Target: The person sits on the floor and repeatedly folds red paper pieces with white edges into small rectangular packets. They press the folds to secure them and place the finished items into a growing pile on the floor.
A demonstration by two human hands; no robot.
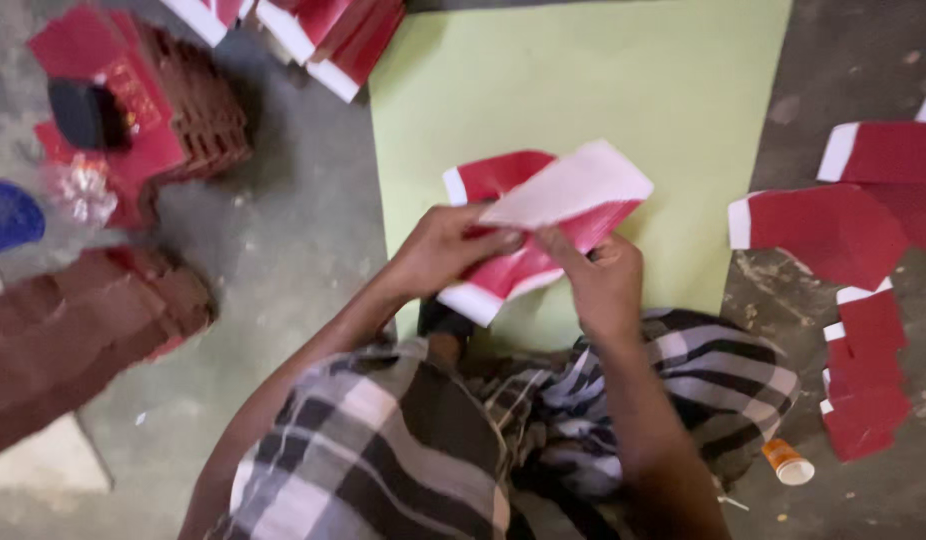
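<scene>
Sitting on the concrete floor (283, 250), the person works over a pale green sheet (683, 90) spread ahead of the knees, checked cloth (403, 450) across the lap. Biggest risk is clutter: stacked red folded pieces (183, 110) at upper left, more red and white stacks (323, 30) at the top edge, and loose flat red card blanks (843, 230) spread on the right, some overlapping; a knee or elbow swing could probably scatter them or mix finished with unfinished. Next down, the red and white card blank (543, 215) in hand sits just above the green sheet, centre frame, white inner face turned up and partly bent. Left hand (443, 245) grips its left side, fingers curled over the edge; right hand (603, 280) pinches the lower right part, thumb on top. Frame is motion-blurred, so exact fingertip placement cannot be told. Likely failure: uneven pull between the two hands skews the fold or tears the card at the crease. Smallest item: an orange and white small tube (788, 462) lies on the floor beside the right knee, near the blanks; a shift of the leg could roll it away or, if it leaks, mark the card.
</scene>
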